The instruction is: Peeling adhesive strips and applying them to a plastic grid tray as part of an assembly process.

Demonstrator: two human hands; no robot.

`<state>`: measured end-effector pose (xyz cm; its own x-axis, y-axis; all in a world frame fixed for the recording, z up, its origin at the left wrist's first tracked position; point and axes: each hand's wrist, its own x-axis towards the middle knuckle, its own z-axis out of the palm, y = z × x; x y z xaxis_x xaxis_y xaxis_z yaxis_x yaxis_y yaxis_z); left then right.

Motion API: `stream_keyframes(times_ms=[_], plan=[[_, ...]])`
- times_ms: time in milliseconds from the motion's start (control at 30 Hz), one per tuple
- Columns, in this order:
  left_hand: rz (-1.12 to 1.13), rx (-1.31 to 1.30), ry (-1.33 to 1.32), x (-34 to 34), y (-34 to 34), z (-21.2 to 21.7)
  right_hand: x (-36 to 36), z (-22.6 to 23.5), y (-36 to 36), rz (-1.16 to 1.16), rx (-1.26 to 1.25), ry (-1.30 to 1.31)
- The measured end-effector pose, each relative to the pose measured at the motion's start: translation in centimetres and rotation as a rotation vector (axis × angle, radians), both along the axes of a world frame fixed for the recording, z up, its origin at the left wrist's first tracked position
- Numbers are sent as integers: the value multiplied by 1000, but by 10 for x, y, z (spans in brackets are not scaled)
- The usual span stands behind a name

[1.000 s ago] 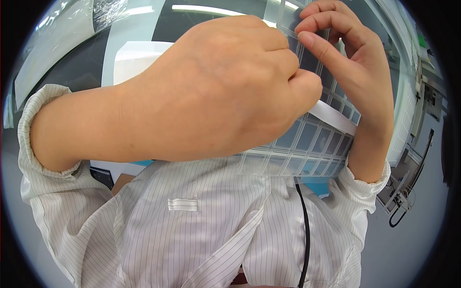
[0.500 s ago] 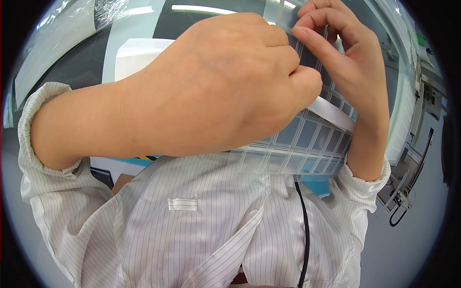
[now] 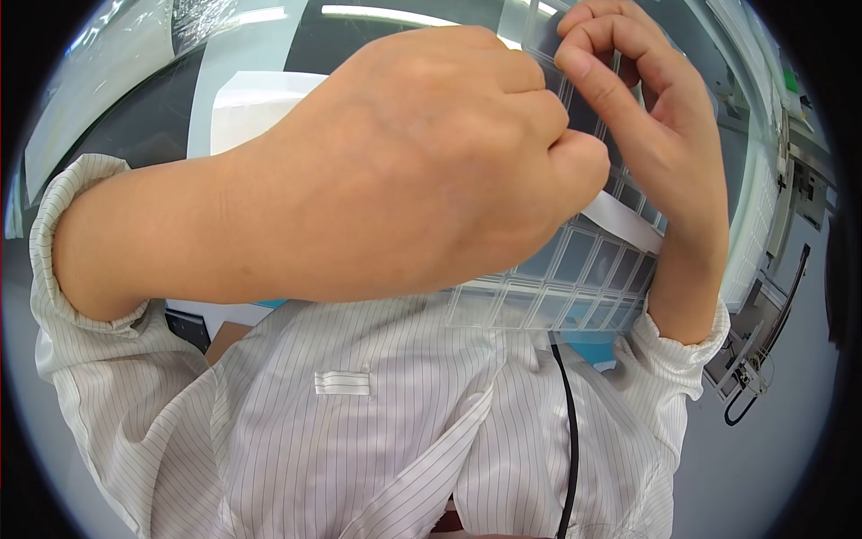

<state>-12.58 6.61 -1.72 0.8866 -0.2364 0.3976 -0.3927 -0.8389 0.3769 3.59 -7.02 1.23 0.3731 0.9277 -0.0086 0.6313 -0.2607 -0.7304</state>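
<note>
Close view downward from a head-worn camera, filled almost wholly by two bare hands raised near the lens.

Left hand (image 3: 422,171) large across the centre, seen from the back, curled into a loose fist; forearm entering from the left out of a rolled cuff. Fingers bent together, tips hidden behind the knuckles, so the exact grip impossible to tell, though pressed against a clear plastic sheet (image 3: 575,269) at the knuckle side.

Right hand (image 3: 655,135) at upper right, wrist rising from the lower right. Thumb and forefinger (image 3: 602,90) pinched together on the top edge of the same sheet, the remaining fingers curled just behind.

Sheet: thin, transparent, divided into a grid of small rectangular cells, held upright between the two hands and hanging down toward the chest. A white strip (image 3: 628,225) lying slantwise across it, just below the left knuckles. Lower rows of cells showing free beneath both hands, in front of the garment.

Below: a white work coat (image 3: 359,431) with fine dark pinstripes, a small stitched white patch (image 3: 342,384) on the chest, and a black cable (image 3: 569,431) running down the front right of centre.

Behind the hands: a dark worktop (image 3: 153,126) with a white sheet of paper (image 3: 251,103) on it, partly hidden. At far right, blurred bench equipment (image 3: 763,350) near the curved rim of the view.
</note>
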Motion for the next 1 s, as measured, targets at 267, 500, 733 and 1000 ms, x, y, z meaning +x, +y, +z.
stream_keyframes(times_ms=[267, 500, 733, 1000], plan=[[-14, 1, -65, 1, 0, -4, 11, -74, 26, 449, 1137, 412], [49, -130, -95, 12, 9, -2, 22, -5, -21, 26, 83, 210], [104, -174, -94, 19, 18, 3, 11, 9, -22, 91, 61, 100], [147, -221, 14, 17, 26, 2, 22, 19, -18, 146, 212, 290]])
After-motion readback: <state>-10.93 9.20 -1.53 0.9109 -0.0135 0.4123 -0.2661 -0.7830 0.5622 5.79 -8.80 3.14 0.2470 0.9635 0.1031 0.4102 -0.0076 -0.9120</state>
